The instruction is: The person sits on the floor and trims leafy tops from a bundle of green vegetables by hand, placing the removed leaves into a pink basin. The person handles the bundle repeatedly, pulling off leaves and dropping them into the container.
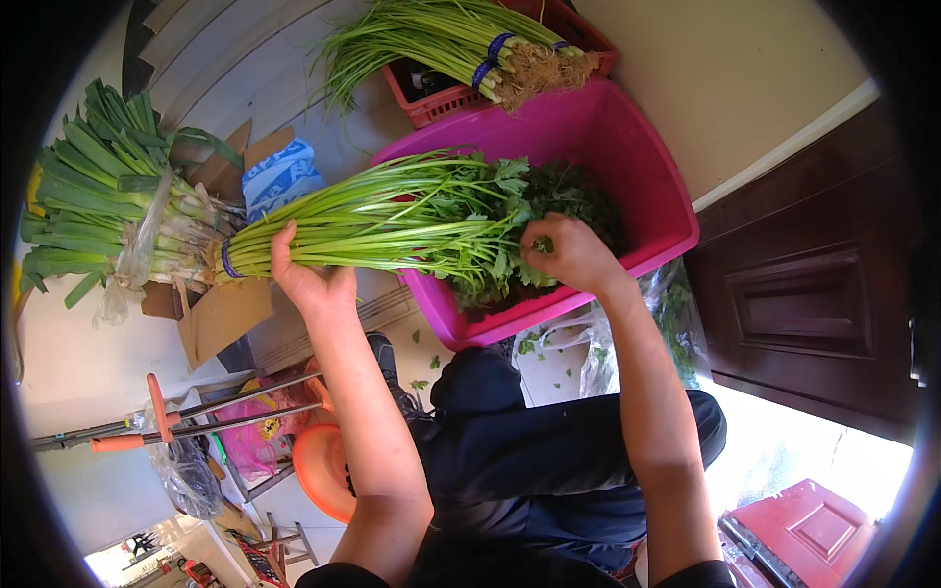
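Observation:
My left hand (315, 278) grips a bunch of thin-stalked celery (375, 220) near its root end, just right of the purple band (227, 259) around it. The bunch lies nearly level, its leafy tops reaching over a pink plastic tub (654, 169). My right hand (572, 253) is at those leaves with thumb and fingers curled together. Whether a leaf is pinched between the fingertips cannot be made out. Dark green leaves (581, 195) lie in the tub below.
More banded celery (441, 44) rests across a red plastic crate (426, 106) behind the tub. Tied leeks (110, 213) lie on cardboard (220, 316) at left. Orange-handled crutches (213, 419), an orange basin (320, 470), a plastic bag of greens (676, 316) and a dark door (801, 294) surround me.

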The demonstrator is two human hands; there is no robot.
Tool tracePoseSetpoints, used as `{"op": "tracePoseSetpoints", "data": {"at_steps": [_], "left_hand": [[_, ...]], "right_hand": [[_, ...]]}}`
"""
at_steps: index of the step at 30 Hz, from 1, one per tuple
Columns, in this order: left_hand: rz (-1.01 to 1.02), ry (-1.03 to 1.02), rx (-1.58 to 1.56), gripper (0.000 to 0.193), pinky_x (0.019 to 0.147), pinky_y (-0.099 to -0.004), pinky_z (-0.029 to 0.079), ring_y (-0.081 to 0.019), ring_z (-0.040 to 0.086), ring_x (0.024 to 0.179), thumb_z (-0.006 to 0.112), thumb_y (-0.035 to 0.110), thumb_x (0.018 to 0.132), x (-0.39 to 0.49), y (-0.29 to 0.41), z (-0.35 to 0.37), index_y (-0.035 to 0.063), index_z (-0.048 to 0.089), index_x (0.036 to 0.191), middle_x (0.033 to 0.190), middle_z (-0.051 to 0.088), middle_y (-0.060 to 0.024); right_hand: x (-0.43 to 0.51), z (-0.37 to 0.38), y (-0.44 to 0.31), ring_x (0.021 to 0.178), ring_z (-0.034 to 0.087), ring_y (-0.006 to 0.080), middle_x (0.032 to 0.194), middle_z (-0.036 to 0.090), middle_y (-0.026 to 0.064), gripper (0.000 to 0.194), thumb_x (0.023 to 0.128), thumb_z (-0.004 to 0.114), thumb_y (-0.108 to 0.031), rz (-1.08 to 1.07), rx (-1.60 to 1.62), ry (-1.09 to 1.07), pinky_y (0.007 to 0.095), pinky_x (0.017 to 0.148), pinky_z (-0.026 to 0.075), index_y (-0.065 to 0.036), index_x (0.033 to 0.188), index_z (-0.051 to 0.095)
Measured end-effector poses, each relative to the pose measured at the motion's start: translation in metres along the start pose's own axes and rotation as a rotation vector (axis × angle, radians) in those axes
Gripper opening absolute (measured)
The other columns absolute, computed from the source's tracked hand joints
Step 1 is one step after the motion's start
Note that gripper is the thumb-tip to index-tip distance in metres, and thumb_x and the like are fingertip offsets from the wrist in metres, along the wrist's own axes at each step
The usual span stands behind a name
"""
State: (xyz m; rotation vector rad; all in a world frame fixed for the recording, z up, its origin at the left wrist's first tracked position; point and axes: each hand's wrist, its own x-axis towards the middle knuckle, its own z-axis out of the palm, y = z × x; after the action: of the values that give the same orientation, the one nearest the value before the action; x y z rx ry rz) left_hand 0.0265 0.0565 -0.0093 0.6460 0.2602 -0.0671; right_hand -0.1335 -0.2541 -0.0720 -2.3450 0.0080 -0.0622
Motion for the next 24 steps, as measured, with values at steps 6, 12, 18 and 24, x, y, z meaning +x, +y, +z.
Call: {"op": "tracePoseSetpoints", "data": {"at_steps": [6,12,18,24], "left_hand": [[0.030,0.019,-0.048,0.045,0.111,-0.0546,0.051,-0.0336,0.065,0.123,0.072,0.023,0.089,0.007,0.007,-0.005,0.0035,0.065,0.130,0.130,0.069,-0.0139],[0.057,0.063,-0.071,0.047,0.118,-0.0607,0.044,-0.0369,0.060,0.131,0.072,0.022,0.089,0.008,0.010,-0.005,0.0020,0.066,0.131,0.137,0.067,-0.0159],[0.035,0.061,-0.056,0.046,0.113,-0.0562,0.050,-0.0351,0.064,0.125,0.070,0.023,0.089,0.008,0.011,-0.006,0.0028,0.065,0.131,0.131,0.069,-0.0148],[0.037,0.056,-0.038,0.046,0.113,-0.0558,0.049,-0.0343,0.064,0.125,0.072,0.023,0.089,0.009,0.010,-0.006,0.0037,0.065,0.130,0.131,0.069,-0.0141]], "right_hand": [[0.004,-0.020,-0.010,0.091,0.068,0.0340,0.093,0.068,0.0186,0.022,0.095,0.060,-0.013,0.023,0.161,0.104,0.0432,0.086,0.053,0.001,0.108,0.068],[0.002,-0.027,-0.034,0.084,0.065,0.0235,0.091,0.071,0.0151,0.026,0.099,0.054,-0.010,0.081,0.243,-0.004,0.0380,0.082,0.052,0.002,0.118,0.069],[0.004,-0.026,-0.035,0.086,0.068,0.0233,0.099,0.075,0.0131,0.025,0.099,0.054,-0.006,0.024,0.323,0.037,0.0359,0.084,0.054,0.002,0.116,0.071],[0.005,-0.026,-0.033,0.088,0.073,0.0290,0.097,0.077,0.0141,0.022,0.098,0.057,-0.005,0.009,0.198,0.069,0.0388,0.085,0.056,-0.001,0.114,0.071]]}}
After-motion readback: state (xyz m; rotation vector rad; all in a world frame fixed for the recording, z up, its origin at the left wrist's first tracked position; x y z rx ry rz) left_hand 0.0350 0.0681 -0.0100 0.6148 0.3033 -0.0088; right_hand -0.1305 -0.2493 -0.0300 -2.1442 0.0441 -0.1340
